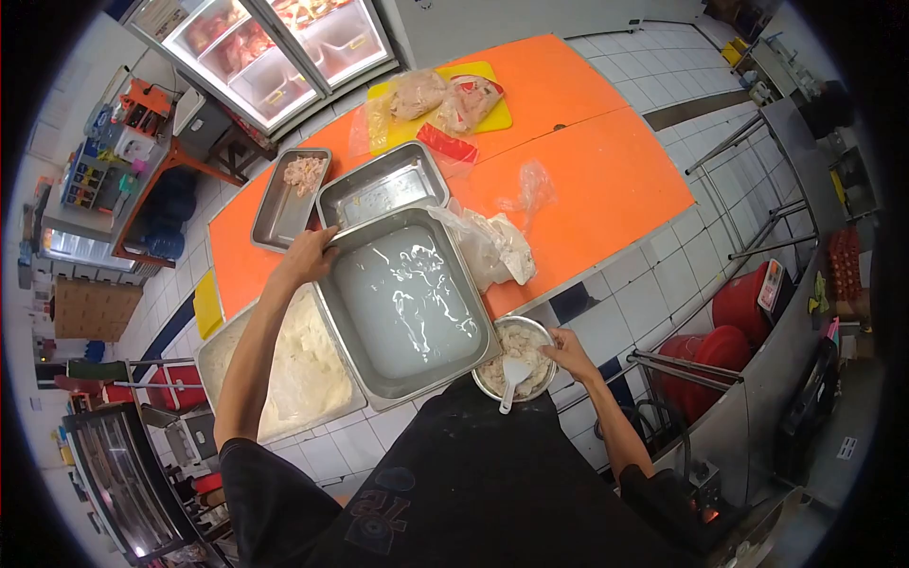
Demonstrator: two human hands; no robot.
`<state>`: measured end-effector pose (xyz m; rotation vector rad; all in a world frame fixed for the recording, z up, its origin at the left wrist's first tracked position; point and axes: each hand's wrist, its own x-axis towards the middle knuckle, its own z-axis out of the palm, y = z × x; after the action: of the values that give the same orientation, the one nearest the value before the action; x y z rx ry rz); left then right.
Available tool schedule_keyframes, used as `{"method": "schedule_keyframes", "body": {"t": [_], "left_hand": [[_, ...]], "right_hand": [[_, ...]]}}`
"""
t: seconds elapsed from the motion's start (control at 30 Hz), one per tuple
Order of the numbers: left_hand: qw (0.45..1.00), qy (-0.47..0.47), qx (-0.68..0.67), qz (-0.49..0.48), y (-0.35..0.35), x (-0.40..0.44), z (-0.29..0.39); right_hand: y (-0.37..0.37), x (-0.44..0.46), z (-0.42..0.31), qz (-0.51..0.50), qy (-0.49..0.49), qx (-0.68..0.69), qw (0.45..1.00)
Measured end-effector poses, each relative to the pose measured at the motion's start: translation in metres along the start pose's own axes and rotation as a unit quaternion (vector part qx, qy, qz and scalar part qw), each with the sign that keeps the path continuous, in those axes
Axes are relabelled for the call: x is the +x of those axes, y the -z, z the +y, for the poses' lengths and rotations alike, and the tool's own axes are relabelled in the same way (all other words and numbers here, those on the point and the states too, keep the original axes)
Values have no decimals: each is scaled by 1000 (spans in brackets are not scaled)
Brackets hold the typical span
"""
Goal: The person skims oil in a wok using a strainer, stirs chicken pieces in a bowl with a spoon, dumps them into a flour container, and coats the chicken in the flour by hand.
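My left hand (308, 254) has its fingers closed over the far left corner of a deep metal pan (473, 289) filled with cloudy greyish liquid. At the pan's near right corner, my right hand (566, 352) grips the rim of a round metal bowl (549, 377). Inside the bowl lie pale, floury pieces and a white plastic scoop (514, 376), its handle over the near rim. Left of the liquid pan stands a wide tray of flour (303, 364). An opened plastic bag with white powder (497, 251) rests against the pan's right side.
Behind the liquid pan are a shallow metal tray (383, 189) and another tray (276, 213) holding some raw meat (305, 175). Bagged meat (418, 93) lies on a yellow cutting board (492, 115) on the orange table (606, 170). Red stools (710, 355) stand at the right.
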<state>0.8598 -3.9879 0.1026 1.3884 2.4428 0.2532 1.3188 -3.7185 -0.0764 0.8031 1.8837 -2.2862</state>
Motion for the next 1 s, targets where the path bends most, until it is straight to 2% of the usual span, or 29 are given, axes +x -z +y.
{"method": "schedule_keyframes", "body": {"t": [0.13, 0.37, 1.0], "left_hand": [[1000, -14, 5, 12, 5, -3, 8], [1000, 8, 16, 1, 10, -2, 19], [999, 33, 18, -8, 17, -4, 38]], "right_hand": [[-5, -1, -12, 4, 9, 34, 999], [1, 2, -7, -18, -11, 8, 1000], [4, 4, -9, 5, 10, 18, 1000]]}}
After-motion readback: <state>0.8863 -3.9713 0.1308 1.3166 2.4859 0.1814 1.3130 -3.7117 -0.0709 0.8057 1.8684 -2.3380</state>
